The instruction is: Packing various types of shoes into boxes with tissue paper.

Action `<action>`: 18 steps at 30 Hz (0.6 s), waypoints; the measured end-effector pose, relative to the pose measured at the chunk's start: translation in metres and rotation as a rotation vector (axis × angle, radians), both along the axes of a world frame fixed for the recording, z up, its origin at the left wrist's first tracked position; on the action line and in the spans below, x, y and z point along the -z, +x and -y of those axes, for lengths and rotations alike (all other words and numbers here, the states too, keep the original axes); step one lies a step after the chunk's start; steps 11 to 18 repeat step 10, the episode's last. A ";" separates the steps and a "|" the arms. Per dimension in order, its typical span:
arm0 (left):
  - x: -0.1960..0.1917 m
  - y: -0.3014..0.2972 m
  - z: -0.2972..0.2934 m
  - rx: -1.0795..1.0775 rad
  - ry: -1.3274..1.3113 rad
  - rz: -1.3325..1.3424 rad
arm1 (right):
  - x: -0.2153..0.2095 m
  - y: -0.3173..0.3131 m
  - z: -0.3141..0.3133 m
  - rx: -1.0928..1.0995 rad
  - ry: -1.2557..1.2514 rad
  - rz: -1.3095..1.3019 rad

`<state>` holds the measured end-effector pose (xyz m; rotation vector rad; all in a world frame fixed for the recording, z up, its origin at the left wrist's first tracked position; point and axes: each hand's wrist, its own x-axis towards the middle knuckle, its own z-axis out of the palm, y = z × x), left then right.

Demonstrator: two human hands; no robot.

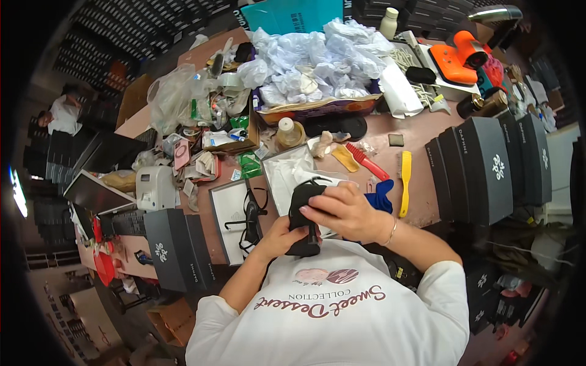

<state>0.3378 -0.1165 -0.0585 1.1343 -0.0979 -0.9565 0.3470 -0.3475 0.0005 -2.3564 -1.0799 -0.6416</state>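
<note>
Close to my chest, both hands hold a black heeled shoe [301,199], its narrow heel pointing down toward me. My left hand [278,238] is closed around its lower left side. Over its upper right side, my right hand [349,212] grips with bent fingers; part of the shoe is hidden beneath them. A thin strap shows above the fingers. Left of my hands, a black strappy sandal [251,213] lies in an open shoebox [223,235]. White tissue paper [287,177] lies just beyond my hands. A blue cloth [381,196] is to the right of my right hand.
A red brush [367,163] and a yellow brush [405,183] lie at right. Dark shoeboxes stand at right [482,171] and left [174,250]. Crumpled paper [311,64] fills a carton at the back. A bottle [288,133] and a white printer-like device [155,188] stand left.
</note>
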 end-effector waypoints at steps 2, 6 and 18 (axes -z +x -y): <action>0.003 -0.005 -0.016 -0.045 -0.021 -0.034 | 0.028 0.015 0.026 0.114 -0.133 -0.047; -0.003 -0.001 -0.028 -0.051 -0.059 0.060 | -0.007 0.000 -0.031 -0.023 -0.021 0.080; 0.007 -0.013 -0.045 -0.084 -0.075 0.002 | 0.020 0.021 -0.029 0.131 -0.217 -0.037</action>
